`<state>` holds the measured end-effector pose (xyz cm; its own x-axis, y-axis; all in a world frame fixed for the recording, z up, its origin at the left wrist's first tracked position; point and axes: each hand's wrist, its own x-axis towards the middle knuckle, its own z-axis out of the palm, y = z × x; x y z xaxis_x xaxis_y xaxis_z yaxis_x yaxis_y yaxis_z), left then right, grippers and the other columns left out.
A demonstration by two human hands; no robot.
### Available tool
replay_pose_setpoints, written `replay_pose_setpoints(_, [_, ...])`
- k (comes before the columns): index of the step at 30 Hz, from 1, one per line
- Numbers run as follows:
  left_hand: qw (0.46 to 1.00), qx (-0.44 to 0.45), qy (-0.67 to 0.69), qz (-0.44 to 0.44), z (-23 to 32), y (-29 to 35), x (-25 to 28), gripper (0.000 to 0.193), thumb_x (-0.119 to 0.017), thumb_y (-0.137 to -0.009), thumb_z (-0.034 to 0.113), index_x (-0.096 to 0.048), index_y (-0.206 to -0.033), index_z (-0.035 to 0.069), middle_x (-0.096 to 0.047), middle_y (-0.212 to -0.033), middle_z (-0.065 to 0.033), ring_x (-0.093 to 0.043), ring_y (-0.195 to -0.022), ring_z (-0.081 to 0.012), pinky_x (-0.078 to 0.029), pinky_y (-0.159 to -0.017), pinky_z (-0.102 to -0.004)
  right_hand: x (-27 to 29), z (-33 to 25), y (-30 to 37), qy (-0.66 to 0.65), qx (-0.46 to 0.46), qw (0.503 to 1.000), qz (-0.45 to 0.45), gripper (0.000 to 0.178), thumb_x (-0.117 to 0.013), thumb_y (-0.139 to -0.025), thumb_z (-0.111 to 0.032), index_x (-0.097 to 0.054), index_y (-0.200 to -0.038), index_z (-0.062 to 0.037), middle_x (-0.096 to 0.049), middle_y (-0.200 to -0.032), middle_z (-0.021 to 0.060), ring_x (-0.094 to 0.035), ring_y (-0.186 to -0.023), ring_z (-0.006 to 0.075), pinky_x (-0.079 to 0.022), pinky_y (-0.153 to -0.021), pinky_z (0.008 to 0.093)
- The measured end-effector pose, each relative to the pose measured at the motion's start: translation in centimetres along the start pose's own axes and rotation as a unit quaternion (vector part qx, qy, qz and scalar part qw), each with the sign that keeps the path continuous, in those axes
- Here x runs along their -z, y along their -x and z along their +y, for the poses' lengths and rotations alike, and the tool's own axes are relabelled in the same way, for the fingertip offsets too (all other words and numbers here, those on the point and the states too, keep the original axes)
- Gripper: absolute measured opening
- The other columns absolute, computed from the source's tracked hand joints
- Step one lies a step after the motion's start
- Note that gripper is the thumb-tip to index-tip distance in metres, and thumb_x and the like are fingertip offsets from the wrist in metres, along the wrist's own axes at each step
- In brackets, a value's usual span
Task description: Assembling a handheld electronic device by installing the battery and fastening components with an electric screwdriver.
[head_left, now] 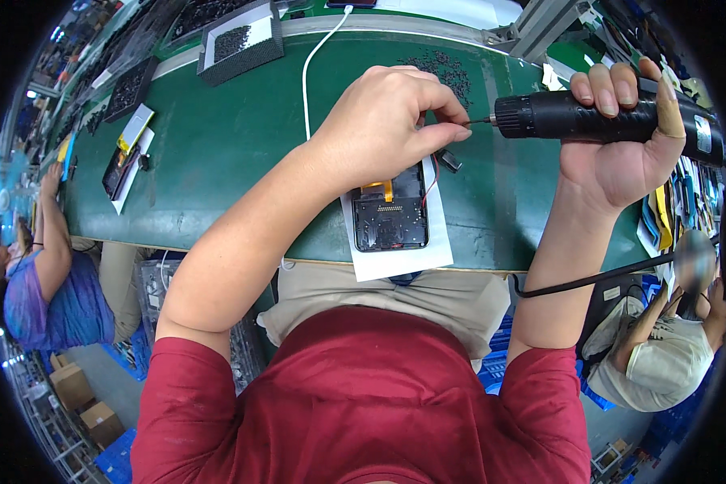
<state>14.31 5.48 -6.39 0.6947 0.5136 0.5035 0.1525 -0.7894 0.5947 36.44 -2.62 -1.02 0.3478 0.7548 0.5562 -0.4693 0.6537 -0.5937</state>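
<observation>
My right hand point(621, 153) is wrapped round a black electric screwdriver point(552, 115), held level with its bit toward the left. At the bit's tip, the thumb and forefinger of my left hand point(383, 121) are pinched together; whatever is between them is too small to make out. Below that hand lies an opened handheld device point(391, 224) with a black circuit board and an orange ribbon cable. It rests on white paper point(423, 260), its upper part hidden by my hand. A red wire runs to a small black part point(449, 161) beside it.
Many tiny dark pieces point(448, 71) lie scattered beyond my left hand. A white cable point(305, 81) crosses the green table point(242, 161). A dark box point(250, 64) stands far left, near another opened device point(121, 169). People sit at either side.
</observation>
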Motion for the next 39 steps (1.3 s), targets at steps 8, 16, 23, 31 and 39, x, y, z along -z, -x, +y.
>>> replay_pose_setpoints(8, [0.999,-0.029,0.027,0.024,-0.4,0.4,0.2,0.01,-0.083,-0.082,0.01,-0.077,-0.087,0.003,-0.073,-0.082,-0.0062,-0.066,-0.076,-0.0195,-0.051,-0.065,-0.0318,-0.6,-0.1,0.3,0.008,-0.003,0.998,-0.057,0.038,-0.053,-0.1,-0.031,-0.063,-0.12,0.0001,-0.051,-0.083,0.003,-0.049,-0.072,0.0145,-0.042,-0.075,0.0352])
replay_pose_setpoints(16, [0.997,-0.051,0.029,0.047,-0.8,0.4,0.1,0.011,-0.083,-0.082,0.011,-0.077,-0.086,0.004,-0.072,-0.08,-0.0057,-0.066,-0.076,-0.0207,-0.051,-0.065,-0.0321,-1.4,-0.3,-0.2,0.013,0.02,0.991,-0.129,0.041,-0.055,-0.098,-0.032,-0.064,-0.121,0.0007,-0.053,-0.083,0.0035,-0.05,-0.075,0.0146,-0.04,-0.078,0.0357])
replay_pose_setpoints(23, [0.996,-0.06,0.025,0.06,-0.9,0.5,0.1,0.013,-0.084,-0.08,0.015,-0.077,-0.087,0.007,-0.072,-0.083,-0.0066,-0.067,-0.081,-0.0255,-0.052,-0.073,-0.0362,-1.7,-1.3,-0.4,0.008,-0.033,0.992,-0.119,0.04,-0.059,-0.095,-0.032,-0.066,-0.119,-0.001,-0.053,-0.085,0.0028,-0.051,-0.078,0.015,-0.04,-0.079,0.0345])
replay_pose_setpoints(31, [0.996,-0.058,0.023,0.068,-0.9,0.7,0.3,0.015,-0.084,-0.081,0.017,-0.076,-0.088,0.007,-0.072,-0.085,-0.0063,-0.068,-0.084,-0.0257,-0.052,-0.074,-0.0366,-2.4,-2.0,-0.3,0.058,-0.039,0.989,-0.131,0.042,-0.067,-0.09,-0.044,-0.068,-0.111,-0.0072,-0.053,-0.086,0.002,-0.053,-0.078,0.0138,-0.042,-0.083,0.0337])
replay_pose_setpoints(39, [0.996,-0.055,0.033,0.066,-0.9,0.7,0.3,0.015,-0.084,-0.081,0.018,-0.075,-0.087,0.006,-0.072,-0.085,-0.0069,-0.068,-0.085,-0.0254,-0.053,-0.074,-0.0356,-2.3,-2.0,-0.3,0.092,-0.028,0.984,-0.15,0.044,-0.069,-0.09,-0.05,-0.068,-0.108,-0.0102,-0.055,-0.088,0.0016,-0.055,-0.079,0.013,-0.043,-0.084,0.0332])
